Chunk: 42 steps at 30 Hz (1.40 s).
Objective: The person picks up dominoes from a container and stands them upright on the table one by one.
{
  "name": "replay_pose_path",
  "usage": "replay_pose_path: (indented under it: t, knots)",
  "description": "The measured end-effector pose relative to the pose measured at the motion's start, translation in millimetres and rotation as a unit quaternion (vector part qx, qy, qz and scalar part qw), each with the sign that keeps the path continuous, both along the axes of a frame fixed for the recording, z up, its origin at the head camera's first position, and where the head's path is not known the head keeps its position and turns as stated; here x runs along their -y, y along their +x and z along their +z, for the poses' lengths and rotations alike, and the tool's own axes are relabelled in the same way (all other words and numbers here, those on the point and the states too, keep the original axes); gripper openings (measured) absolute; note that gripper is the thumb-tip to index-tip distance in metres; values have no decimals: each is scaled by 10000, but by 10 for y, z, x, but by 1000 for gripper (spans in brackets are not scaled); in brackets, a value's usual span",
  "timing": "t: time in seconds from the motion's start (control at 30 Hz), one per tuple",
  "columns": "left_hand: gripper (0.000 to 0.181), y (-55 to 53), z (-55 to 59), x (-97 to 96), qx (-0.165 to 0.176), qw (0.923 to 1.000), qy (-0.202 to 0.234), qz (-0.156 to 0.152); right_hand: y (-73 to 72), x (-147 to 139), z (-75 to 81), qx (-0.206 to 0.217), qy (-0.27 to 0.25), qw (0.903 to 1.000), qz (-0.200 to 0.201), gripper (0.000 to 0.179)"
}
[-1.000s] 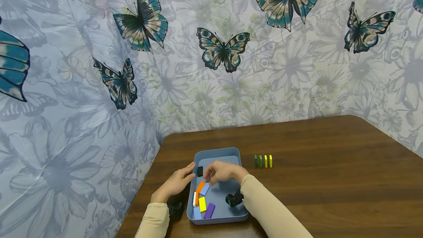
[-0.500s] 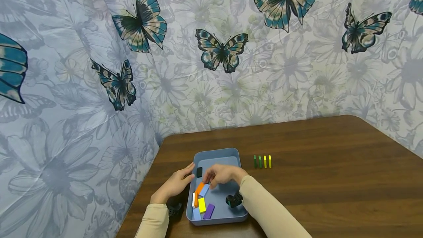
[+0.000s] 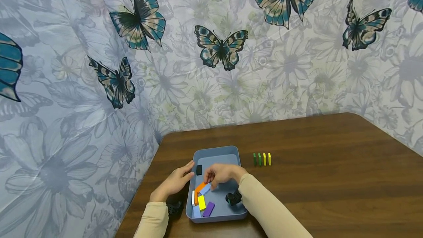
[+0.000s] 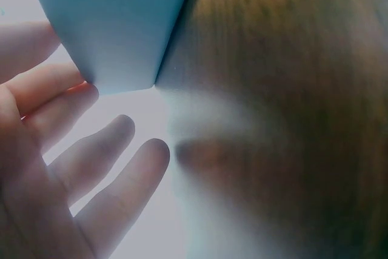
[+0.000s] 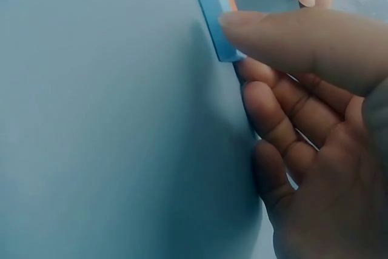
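Observation:
A blue-grey tray holds several small domino-like blocks in its left part. My right hand reaches into it, thumb and fingers curled at the end of a light blue block. In the right wrist view, the thumb lies on that light blue block and a fingertip sits behind its end. An orange block lies against it, near the fingertips. My left hand rests along the tray's left side with fingers extended; the left wrist view shows fingertips at the tray wall.
A black block lies farther back in the tray. Nearer are white, yellow, purple and another light blue block. Right of the tray, green and yellow blocks stand in a row on the wooden table.
My right hand has lowered slightly onto the light blue block. That block and the orange one beside it have turned a little, far ends rightward. The left hand stays at the tray.

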<state>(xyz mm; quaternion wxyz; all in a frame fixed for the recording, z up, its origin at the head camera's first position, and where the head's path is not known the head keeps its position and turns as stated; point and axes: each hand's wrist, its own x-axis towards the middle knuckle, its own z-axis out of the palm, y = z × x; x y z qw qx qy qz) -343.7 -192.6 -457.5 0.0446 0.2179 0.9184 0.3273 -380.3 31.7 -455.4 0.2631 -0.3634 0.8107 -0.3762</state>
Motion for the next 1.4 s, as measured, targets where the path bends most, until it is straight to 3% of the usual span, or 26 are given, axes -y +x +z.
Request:
replay_pose_path:
  t: [0.7,0.87,0.97,1.1,1.2,1.4]
  knots:
    - [50,-5,13,-5,-31,10000,-1,40,69,34,67,-248,535,9980,-208,19]
    - [51,4,0,2,24,10000,-8,38,87,55,86,-474,788,9955,-221,16]
    - [52,90,95,-43,104,9999,42,2,107,60,94,-567,909,9938,-287,16]
    - [51,98,99,-50,85,9999,75,0,120,59,102,-554,937,9934,-352,18]
    - [51,9,-17,1,33,10000,58,15,124,60,106,-572,957,9933,-296,19]
    - [52,-16,-29,21,47,10000,33,-31,143,55,126,-711,1084,9915,-55,18]
